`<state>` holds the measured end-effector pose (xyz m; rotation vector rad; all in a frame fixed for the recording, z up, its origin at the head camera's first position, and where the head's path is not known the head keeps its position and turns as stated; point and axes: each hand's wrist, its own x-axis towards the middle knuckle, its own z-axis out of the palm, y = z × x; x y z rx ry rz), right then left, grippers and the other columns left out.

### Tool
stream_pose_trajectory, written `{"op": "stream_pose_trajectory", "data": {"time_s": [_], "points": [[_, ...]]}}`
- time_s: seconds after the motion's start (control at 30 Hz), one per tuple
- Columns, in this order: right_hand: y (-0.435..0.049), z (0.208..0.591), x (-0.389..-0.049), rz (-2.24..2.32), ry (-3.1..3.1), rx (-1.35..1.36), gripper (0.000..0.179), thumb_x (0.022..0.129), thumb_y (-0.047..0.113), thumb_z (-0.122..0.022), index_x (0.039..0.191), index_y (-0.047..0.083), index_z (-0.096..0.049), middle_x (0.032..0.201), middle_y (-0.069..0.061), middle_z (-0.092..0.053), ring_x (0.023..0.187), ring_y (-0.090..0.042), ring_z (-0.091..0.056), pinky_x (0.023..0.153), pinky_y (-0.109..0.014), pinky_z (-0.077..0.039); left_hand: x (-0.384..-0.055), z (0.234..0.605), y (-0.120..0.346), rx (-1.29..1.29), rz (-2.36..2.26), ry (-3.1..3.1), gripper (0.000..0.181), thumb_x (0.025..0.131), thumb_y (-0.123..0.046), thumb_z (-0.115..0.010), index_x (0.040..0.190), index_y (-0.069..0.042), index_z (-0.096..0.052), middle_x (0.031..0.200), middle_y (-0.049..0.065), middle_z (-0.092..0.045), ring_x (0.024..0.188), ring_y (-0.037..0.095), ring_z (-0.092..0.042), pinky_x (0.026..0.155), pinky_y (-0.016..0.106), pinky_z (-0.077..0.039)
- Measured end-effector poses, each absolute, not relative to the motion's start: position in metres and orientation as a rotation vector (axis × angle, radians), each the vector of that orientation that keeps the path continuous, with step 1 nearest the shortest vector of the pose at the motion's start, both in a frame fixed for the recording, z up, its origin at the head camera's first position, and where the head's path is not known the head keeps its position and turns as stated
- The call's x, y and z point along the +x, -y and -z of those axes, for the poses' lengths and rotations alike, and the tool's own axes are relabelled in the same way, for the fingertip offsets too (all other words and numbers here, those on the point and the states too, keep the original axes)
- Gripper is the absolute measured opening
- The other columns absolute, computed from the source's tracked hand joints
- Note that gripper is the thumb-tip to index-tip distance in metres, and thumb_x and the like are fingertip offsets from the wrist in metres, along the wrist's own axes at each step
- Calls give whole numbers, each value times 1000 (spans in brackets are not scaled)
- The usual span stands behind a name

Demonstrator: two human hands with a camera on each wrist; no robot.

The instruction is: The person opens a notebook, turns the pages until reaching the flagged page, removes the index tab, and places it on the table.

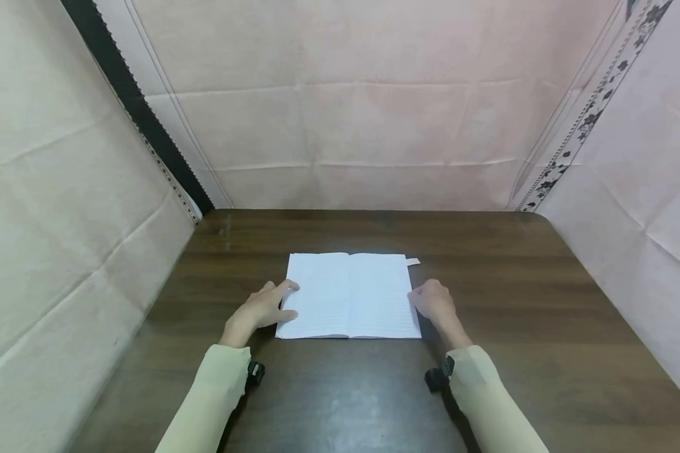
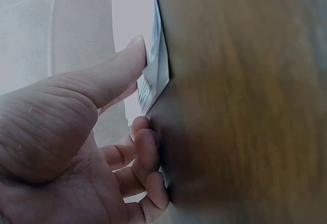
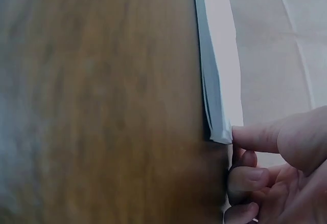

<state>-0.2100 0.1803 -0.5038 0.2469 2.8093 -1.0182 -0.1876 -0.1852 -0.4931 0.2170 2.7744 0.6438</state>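
An open notebook with blank lined pages lies flat on the brown table. My left hand rests at its left edge, thumb and forefinger spread over the page. Seen from the left wrist, the thumb lies on the page near the corner, while the other fingers bend loosely beside the edge. At the right edge, my right hand pinches the notebook's side between thumb and fingers. The right wrist view has the thumb tip against the page corner, with curled fingers below it.
A small white tab sticks out at the notebook's upper right. Pale cloth hangs behind the wooden table and along both sides. Each wrist carries a small black camera, the left camera and right camera.
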Motion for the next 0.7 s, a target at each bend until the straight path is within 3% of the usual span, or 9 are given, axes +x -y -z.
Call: {"op": "stream_pose_trajectory", "data": {"time_s": [0.17, 0.37, 0.5, 0.6, 0.7], "points": [[-172, 504, -214, 961, -2822, 193, 28, 98, 15, -52, 77, 1, -63, 60, -5, -46, 53, -20, -45, 52, -31, -34, -183, 493, 191, 186, -662, -2771, 60, 94, -31, -72, 146, -25, -44, 129, 18, -47, 97, 34, -52, 84, 57, -46], [-174, 505, -214, 985, -2790, 194, 31, 100, 15, -50, 77, 0, -66, 62, -9, -48, 57, -23, -48, 56, -32, -36, -184, 494, 191, 218, -670, -2773, 59, 94, -30, -72, 146, -25, -45, 127, 18, -48, 93, 33, -52, 82, 56, -47], [-178, 507, -212, 993, -2796, 191, 27, 99, 17, -55, 100, -4, -72, 90, -19, -67, 84, -34, -63, 72, -43, -50, -186, 495, 189, 226, -651, -2776, 58, 94, -31, -72, 145, -26, -45, 126, 18, -48, 92, 33, -53, 82, 55, -47], [-180, 508, -210, 1004, -2808, 177, 35, 98, 19, -58, 122, -6, -66, 119, -27, -65, 109, -43, -61, 88, -56, -50, -187, 494, 187, 219, -646, -2778, 58, 94, -31, -72, 145, -26, -45, 126, 17, -48, 92, 33, -53, 82, 55, -47], [-182, 510, -209, 1026, -2801, 191, 40, 98, 20, -60, 127, -7, -61, 125, -28, -62, 115, -44, -59, 92, -57, -49, -188, 494, 185, 222, -639, -2777, 59, 94, -32, -72, 145, -26, -45, 127, 17, -48, 93, 33, -53, 83, 55, -47]]}}
